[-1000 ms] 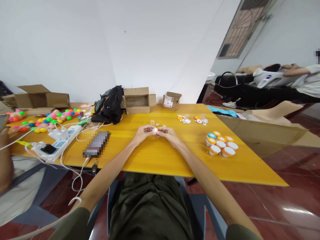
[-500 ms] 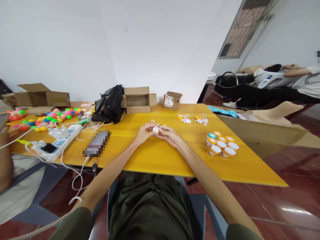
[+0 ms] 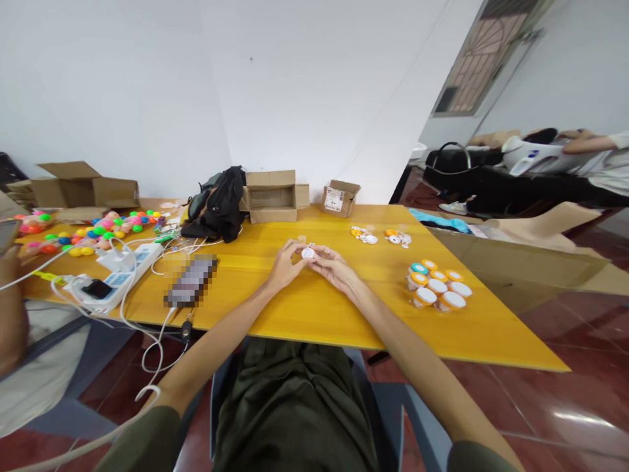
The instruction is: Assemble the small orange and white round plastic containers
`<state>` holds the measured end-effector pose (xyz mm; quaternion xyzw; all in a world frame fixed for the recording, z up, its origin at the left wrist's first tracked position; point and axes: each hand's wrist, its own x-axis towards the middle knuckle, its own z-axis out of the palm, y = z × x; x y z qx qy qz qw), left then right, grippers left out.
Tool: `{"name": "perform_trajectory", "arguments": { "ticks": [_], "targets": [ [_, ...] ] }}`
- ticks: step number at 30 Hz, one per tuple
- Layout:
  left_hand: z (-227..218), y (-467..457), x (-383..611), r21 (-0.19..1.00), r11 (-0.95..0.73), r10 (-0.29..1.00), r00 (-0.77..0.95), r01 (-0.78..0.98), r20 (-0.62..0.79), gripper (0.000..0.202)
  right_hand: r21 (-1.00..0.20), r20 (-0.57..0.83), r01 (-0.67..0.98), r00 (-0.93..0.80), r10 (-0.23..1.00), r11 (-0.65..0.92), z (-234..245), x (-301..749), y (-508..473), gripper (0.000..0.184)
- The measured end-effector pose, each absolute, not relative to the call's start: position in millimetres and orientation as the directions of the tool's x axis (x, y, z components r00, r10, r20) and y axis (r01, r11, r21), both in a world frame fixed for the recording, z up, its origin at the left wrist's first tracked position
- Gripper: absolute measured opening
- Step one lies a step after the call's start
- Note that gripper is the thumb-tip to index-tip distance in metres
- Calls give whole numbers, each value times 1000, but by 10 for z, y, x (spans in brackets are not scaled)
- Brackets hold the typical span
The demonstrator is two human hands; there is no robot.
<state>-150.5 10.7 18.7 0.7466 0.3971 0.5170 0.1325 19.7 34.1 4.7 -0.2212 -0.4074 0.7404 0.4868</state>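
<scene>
Pinching white lid (image 3: 307,253) (seemingly) — left grip (image 3: 285,265), right grip (image 3: 336,267).

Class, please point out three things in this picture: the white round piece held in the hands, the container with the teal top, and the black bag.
White round piece (image 3: 307,254): head view, on its white face.
Container with the teal top (image 3: 419,269): head view, on its top.
Black bag (image 3: 222,214): head view, on its dark fabric.

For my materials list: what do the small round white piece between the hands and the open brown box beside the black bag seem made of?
White piece: probably smooth plastic; even, pale surface.
Brown box: likely matt cardboard; thin folded flaps.
</scene>
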Motion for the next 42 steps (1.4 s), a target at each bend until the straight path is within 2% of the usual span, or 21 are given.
{"name": "perform_trajectory", "arguments": {
  "ticks": [6,15,24,34,37,39,42],
  "targets": [
    [222,80,-1514,599,-662,727,191,451,659,21,-819,44,-538,-402,914,-197,64,187,343,24],
    [206,74,-1520,611,-649,744,211,454,634,26,-890,18,-408,-479,878,-205,22,210,359,21],
    [222,51,-1497,623,-643,747,186,445,638,22,-866,89,-479,-431,898,-145,26,184,348,30],
    [243,91,-1567,605,-641,752,226,473,620,19,-910,69,-398,-419,905,-115,53,163,330,34],
    [259,103,-1610,593,-620,762,217,514,610,16,-942,115,-335,-343,932,-8,64,168,373,36],
    [263,132,-1652,580,-593,775,201,558,599,16,-959,164,-266,-223,961,102,54,219,447,33],
    [246,193,-1720,553,-542,801,189,633,568,13,-963,265,-39,14,964,265,7,361,588,25]
  ]
}}
